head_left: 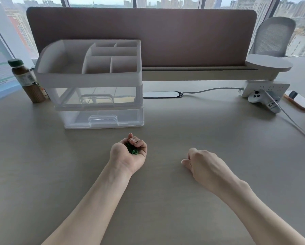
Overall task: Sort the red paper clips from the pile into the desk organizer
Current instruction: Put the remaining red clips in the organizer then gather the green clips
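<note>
My left hand [128,155] lies palm up on the desk, fingers curled around a small clump of green paper clips [132,149]. No red clips show anywhere. My right hand [202,160] rests knuckles up to the right, fingers loosely curled, and nothing shows in it. The white desk organizer [88,76] stands just beyond my left hand, with an open divided tray on top and two clear drawers [103,119] below, both closed. Its compartments look bare.
A brown bottle with a green cap [23,76] stands left of the organizer. A power strip [266,89], a white controller [264,100] and a cable [210,90] lie at the back right. A partition [148,32] runs along the desk's far edge, a chair [273,36] behind it.
</note>
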`<action>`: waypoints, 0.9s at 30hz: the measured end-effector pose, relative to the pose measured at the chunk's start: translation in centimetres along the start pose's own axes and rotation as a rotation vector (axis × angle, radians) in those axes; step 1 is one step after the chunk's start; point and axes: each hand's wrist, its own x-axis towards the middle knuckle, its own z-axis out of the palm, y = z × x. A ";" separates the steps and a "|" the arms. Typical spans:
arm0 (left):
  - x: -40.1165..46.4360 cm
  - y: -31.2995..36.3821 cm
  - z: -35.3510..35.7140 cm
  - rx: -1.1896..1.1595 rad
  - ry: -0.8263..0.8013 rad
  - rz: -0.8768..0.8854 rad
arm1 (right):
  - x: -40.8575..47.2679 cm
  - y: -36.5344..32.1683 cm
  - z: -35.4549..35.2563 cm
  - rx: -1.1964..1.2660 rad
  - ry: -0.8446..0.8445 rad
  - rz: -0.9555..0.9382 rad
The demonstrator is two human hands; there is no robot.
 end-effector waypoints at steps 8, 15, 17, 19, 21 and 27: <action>-0.9 2.2 -0.7 -0.040 -0.005 -0.062 | 1.1 -3.2 0.1 0.468 0.011 0.048; -2.9 5.8 -1.2 -0.148 -0.037 -0.009 | 3.0 -8.5 -0.9 1.677 -0.166 0.148; -3.6 6.9 -1.1 -0.130 -0.037 0.041 | 3.4 -10.4 -1.0 1.827 -0.192 0.202; -3.8 7.8 -0.8 -0.085 -0.042 0.087 | 3.9 -12.0 -1.0 1.943 -0.205 0.265; -3.9 8.7 -0.4 -0.057 -0.068 0.109 | 4.4 -13.4 -1.1 2.023 -0.201 0.317; -4.1 11.8 2.4 -0.078 -0.277 0.093 | 6.9 -17.5 -3.1 2.134 -0.114 0.308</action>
